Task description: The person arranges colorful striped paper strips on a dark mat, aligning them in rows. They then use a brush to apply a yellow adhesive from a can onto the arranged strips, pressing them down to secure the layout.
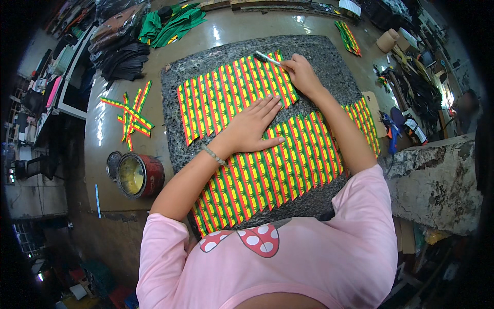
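Rows of red, yellow and green patterned strips (pixel 267 172) lie side by side on a dark speckled slab (pixel 180 67). A farther row of the same strips (pixel 211 103) lies beyond them. Across the gap between the rows my left hand (pixel 254 123) rests flat, fingers spread, touching the strips. My right hand (pixel 301 72) pinches the pale handle of a small brush (pixel 267 58). The dark bristle head is at the far edge of the farther row, near its right end. More strips (pixel 363 121) lie under and beyond my right forearm.
At left stand an open red can (pixel 139 175) with yellowish contents and its lid (pixel 113 164). Loose crossed strips (pixel 135 113) lie farther back. Black pieces (pixel 122 62) and green pieces (pixel 177 26) are piled behind. A bundle of strips (pixel 348 38), a thread cone (pixel 387 41) and a blue-handled tool (pixel 392 131) lie right.
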Demonstrator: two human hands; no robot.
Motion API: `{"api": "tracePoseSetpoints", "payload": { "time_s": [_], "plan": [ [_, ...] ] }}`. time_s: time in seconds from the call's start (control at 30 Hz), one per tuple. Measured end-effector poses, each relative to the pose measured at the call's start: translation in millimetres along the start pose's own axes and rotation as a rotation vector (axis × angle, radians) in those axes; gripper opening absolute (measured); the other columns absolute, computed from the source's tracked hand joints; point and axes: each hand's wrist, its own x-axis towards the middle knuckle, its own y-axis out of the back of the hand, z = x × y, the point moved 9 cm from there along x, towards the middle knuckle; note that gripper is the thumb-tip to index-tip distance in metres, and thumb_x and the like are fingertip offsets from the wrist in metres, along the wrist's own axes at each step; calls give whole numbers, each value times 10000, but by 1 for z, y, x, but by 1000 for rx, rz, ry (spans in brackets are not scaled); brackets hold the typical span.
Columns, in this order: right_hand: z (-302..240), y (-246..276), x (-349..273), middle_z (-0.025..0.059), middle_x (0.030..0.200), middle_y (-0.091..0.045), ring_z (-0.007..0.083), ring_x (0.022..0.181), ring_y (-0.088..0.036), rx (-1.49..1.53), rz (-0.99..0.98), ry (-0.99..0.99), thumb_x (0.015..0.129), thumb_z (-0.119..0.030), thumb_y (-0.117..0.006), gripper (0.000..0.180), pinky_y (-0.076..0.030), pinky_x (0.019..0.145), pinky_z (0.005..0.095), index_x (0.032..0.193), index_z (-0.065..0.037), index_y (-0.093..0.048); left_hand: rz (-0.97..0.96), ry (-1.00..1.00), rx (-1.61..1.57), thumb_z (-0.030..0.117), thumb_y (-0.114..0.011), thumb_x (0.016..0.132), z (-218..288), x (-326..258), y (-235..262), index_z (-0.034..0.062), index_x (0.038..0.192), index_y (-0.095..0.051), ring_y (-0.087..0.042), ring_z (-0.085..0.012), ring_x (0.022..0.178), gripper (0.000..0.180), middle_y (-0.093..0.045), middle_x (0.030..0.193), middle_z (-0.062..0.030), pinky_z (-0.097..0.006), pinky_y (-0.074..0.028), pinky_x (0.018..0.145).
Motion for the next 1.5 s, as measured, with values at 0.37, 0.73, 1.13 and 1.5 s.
{"api": "tracePoseSetpoints", "payload": {
  "time_s": [0.37, 0.73, 1.13, 1.5],
  "plan": [
    [21, 52, 39, 114, 903, -689, 276, 866, -666, 117, -231, -166, 928, -273, -557, 244, -520, 733, 384, 1057, -84, -644, 4, -5, -6, 606, -445, 905, 0, -1, 0, -24, 1449, -278, -227, -340, 1424, 848, -253, 1523, -212, -417, -178, 1174],
    [37, 14, 38, 65, 911, -692, 293, 883, -647, -177, -252, -144, 885, -292, -602, 188, -501, 749, 419, 997, -195, -719, -1, -2, -7, 617, -428, 906, -1, -1, 0, -28, 1447, -280, -228, -341, 1423, 854, -259, 1520, -213, -416, -184, 1173],
    [-34, 62, -9, -2, 754, -578, 190, 850, -581, -343, -258, 212, 800, -144, -654, 149, -350, 785, 377, 926, -207, -700, 24, -19, 5, 621, -416, 910, -2, -2, -2, -40, 1443, -283, -230, -341, 1422, 860, -261, 1517, -219, -413, -189, 1172],
    [27, -9, 66, 84, 896, -660, 303, 892, -637, -273, -153, -168, 896, -241, -584, 156, -455, 764, 443, 987, -182, -697, 37, -25, -23, 628, -419, 902, -3, -3, -6, -50, 1439, -281, -214, -346, 1427, 875, -247, 1521, -226, -408, -178, 1174]
  ]
}}
